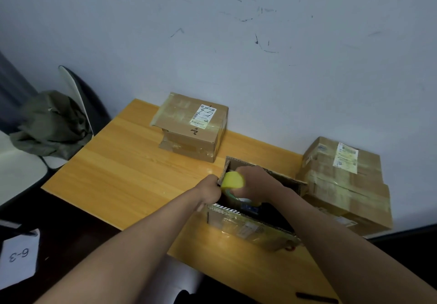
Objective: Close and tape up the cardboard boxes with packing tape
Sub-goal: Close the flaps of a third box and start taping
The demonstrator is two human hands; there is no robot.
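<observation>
An open cardboard box [250, 227] stands on the wooden table [132, 173] in front of me, its flaps up and its inside dark. Over its far left corner my right hand [256, 181] grips a yellowish roll of packing tape [233, 181]. My left hand [210, 189] is curled at the box's left flap, right beside the roll, and seems to pinch the tape's end or the flap edge; which one is unclear. A taped box with a label [191, 126] sits at the back of the table. A stack of taped boxes [343, 183] stands at the right.
A chair with a green garment [52, 124] over it stands left of the table. A paper marked "6-3" [19, 256] lies at the lower left. A dark, slim object [316, 297] lies on the table's near edge. The wall runs close behind the boxes.
</observation>
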